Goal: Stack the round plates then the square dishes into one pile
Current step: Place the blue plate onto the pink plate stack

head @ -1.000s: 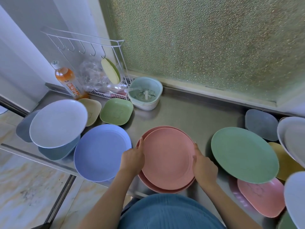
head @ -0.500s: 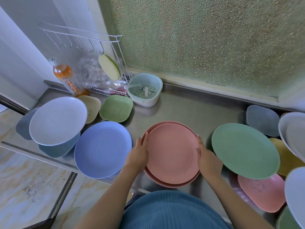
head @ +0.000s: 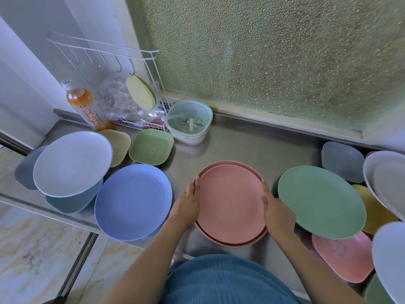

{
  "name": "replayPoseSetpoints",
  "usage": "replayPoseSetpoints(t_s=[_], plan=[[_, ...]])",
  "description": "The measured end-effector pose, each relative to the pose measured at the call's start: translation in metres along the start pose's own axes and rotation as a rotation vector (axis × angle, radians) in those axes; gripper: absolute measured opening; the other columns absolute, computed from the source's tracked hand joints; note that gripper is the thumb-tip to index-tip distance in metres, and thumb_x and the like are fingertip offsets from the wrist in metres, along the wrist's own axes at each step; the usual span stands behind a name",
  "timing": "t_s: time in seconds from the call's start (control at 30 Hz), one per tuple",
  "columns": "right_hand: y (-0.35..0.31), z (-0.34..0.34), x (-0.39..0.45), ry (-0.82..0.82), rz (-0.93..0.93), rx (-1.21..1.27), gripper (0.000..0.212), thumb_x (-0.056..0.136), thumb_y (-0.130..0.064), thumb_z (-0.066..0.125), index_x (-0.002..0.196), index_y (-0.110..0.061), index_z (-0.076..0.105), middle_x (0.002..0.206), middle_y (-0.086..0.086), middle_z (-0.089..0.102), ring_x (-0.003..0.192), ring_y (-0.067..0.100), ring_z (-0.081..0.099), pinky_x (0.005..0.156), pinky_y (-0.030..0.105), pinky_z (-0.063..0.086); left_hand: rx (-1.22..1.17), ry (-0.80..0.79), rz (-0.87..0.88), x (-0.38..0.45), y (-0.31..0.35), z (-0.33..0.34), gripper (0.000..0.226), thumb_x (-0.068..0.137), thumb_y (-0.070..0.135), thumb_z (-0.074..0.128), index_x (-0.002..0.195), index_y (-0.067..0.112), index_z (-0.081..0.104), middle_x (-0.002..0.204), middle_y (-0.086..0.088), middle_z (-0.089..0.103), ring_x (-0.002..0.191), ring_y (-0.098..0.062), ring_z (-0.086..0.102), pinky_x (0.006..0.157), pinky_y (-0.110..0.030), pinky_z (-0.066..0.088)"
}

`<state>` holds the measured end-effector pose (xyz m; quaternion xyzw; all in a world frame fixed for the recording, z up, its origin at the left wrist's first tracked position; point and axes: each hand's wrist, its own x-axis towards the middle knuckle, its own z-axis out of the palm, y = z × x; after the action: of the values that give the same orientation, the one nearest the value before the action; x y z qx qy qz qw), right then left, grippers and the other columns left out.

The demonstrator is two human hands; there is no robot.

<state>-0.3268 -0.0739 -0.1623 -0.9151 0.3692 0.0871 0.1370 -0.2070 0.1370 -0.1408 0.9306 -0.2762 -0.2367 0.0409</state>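
Pink plates (head: 230,205) farther back, between hands.

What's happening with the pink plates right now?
Left hand and right hand grip top pink plate, seated on second pink plate. Blue plate, green plate flank, unstacked.

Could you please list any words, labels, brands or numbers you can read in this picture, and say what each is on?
Bottle: orange label with white characters, too blurred to read.
Green square dish, beige square dish, pink square dish: faint line outlines in the middle, no legible text.
Nothing else carries writing.
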Motion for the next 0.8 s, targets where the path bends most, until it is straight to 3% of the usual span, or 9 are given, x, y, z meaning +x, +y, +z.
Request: replayPoseSetpoints(t_s=[0.13, 0.17, 0.23, 0.37, 0.5, 0.6, 0.7, 0.8], plan=[[0.000, -0.001, 0.002, -0.019, 0.055, 0.097, 0.045, 0.098, -0.044, 0.023, 0.142, -0.050, 0.015, 0.078, 0.003, 0.051, 0.074, 0.022, 0.052, 0.069, 0.031, 0.037, 0.059, -0.014, 0.041, 0.003, -0.003, 0.002, 0.071, 0.093, 0.001, 0.035, 0.147, 0.000, -0.011, 0.138, -0.018, 0.029, 0.099, -0.031, 0.056, 0.068, -0.030, 0.036], [0.000, 0.001, 0.002, 0.007, 0.029, 0.091, 0.048, 0.098, -0.041, 0.025, 0.143, -0.050, 0.009, 0.081, 0.006, 0.054, 0.076, 0.025, 0.055, 0.069, 0.033, 0.040, 0.064, -0.014, 0.048, 0.003, -0.003, 0.002, 0.072, 0.092, 0.000, 0.036, 0.147, 0.001, -0.011, 0.138, -0.017, 0.028, 0.100, -0.031, 0.055, 0.068, -0.031, 0.037], [-0.001, 0.005, -0.002, 0.044, -0.037, 0.037, 0.057, 0.099, -0.036, 0.028, 0.142, -0.048, -0.007, 0.092, 0.011, 0.054, 0.080, 0.030, 0.059, 0.066, 0.035, 0.043, 0.043, 0.002, 0.039, 0.003, -0.006, 0.001, 0.067, 0.093, 0.003, 0.035, 0.148, 0.005, -0.003, 0.137, -0.014, 0.030, 0.099, -0.032, 0.053, 0.068, -0.034, 0.043], [-0.016, 0.006, -0.013, 0.139, -0.060, -0.023, 0.064, 0.095, -0.032, 0.042, 0.146, -0.041, 0.005, 0.130, 0.020, 0.041, 0.094, 0.036, 0.058, 0.063, 0.039, 0.048, -0.176, 0.117, -0.093, -0.002, -0.026, 0.005, 0.052, 0.100, 0.025, 0.027, 0.148, 0.016, 0.012, 0.135, -0.009, 0.037, 0.100, -0.036, 0.056, 0.066, -0.038, 0.037], [-0.038, 0.008, -0.014, 0.229, -0.132, -0.129, 0.071, 0.086, -0.024, 0.058, 0.146, -0.032, 0.021, 0.134, 0.021, 0.043, 0.104, 0.038, 0.051, 0.079, 0.046, 0.044, -0.136, 0.231, -0.284, -0.008, -0.074, 0.011, 0.042, 0.097, 0.016, 0.034, 0.139, 0.010, 0.034, 0.143, -0.008, 0.033, 0.111, -0.030, 0.050, 0.062, -0.031, 0.037], [-0.072, 0.006, -0.015, 0.196, -0.220, -0.116, 0.065, 0.093, -0.031, 0.045, 0.148, -0.033, 0.010, 0.140, 0.016, 0.040, 0.120, 0.035, 0.044, 0.096, 0.047, 0.039, -0.277, 0.401, -0.469, -0.024, -0.108, 0.012, 0.038, 0.097, 0.018, 0.038, 0.134, 0.006, 0.039, 0.128, -0.015, 0.044, 0.110, -0.034, 0.050, 0.066, -0.039, 0.041], [-0.129, 0.011, -0.019, 0.144, -0.458, -0.048, 0.052, 0.096, -0.029, 0.036, 0.146, -0.026, 0.021, 0.127, 0.008, 0.054, 0.112, 0.028, 0.049, 0.090, 0.043, 0.040, -0.302, 0.468, -0.648, -0.042, -0.133, 0.016, 0.040, 0.092, 0.012, 0.046, 0.130, 0.001, 0.042, 0.120, -0.022, 0.048, 0.109, -0.041, 0.049, 0.080, -0.048, 0.044], [-0.188, 0.027, -0.022, 0.124, -0.674, -0.133, 0.047, 0.090, -0.031, 0.031, 0.135, -0.021, 0.042, 0.103, 0.000, 0.067, 0.095, 0.025, 0.058, 0.076, 0.039, 0.040, -0.316, 0.469, -0.785, -0.059, -0.152, 0.020, 0.033, 0.082, -0.002, 0.051, 0.114, -0.004, 0.050, 0.107, -0.027, 0.050, 0.103, -0.045, 0.051, 0.081, -0.053, 0.044]])
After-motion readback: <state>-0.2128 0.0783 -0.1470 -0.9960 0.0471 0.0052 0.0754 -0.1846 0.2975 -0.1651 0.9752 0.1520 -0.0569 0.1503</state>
